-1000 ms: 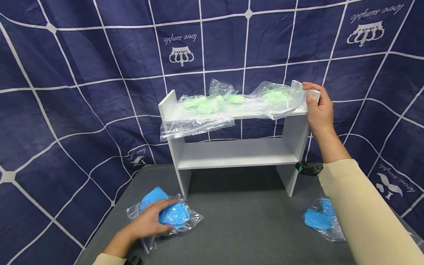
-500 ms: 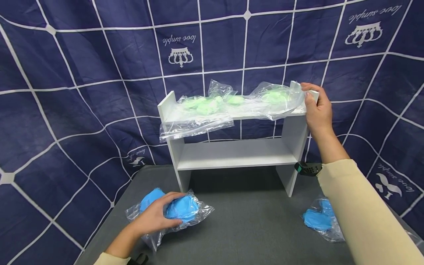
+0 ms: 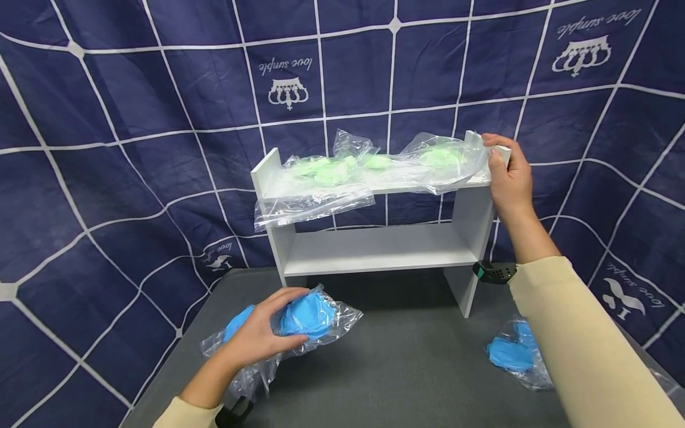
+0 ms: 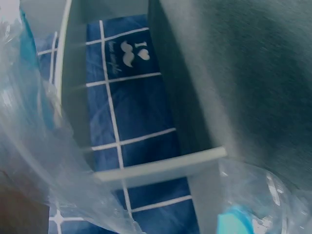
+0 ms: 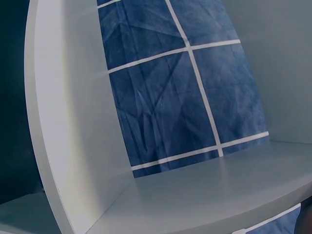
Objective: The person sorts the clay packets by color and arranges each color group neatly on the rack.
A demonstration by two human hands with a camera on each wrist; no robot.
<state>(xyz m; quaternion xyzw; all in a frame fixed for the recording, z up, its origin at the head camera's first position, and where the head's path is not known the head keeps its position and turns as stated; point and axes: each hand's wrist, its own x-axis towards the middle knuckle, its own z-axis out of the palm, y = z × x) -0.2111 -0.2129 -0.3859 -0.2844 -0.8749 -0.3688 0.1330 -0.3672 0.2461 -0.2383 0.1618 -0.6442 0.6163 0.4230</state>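
My left hand [image 3: 257, 333] grips a clear plastic bag with a soft blue bundle [image 3: 307, 315] in it, thumb below and fingers above. In the left wrist view the wrinkled clear bag [image 4: 29, 117] fills the left side. My right hand [image 3: 512, 178] holds the top of the right side panel of a white two-tier shelf [image 3: 380, 246], fingers over its edge. Clear bags with pale green contents [image 3: 329, 171] lie along the top tier, one hanging over the front edge. The right wrist view shows the shelf's white boards [image 5: 209, 190] close up.
A second bagged blue bundle [image 3: 238, 323] lies behind my left hand on the dark grey table [image 3: 390, 368]. Further blue bagged bundles [image 3: 511, 353] lie at the right, partly behind my right sleeve. A navy curtain [image 3: 358, 71] with white lines surrounds the table at back and sides.
My left hand has raised the bagged blue bundle and moved it right and forward, toward the shelf, away from the other bundle. The right hand keeps its hold on the side panel.
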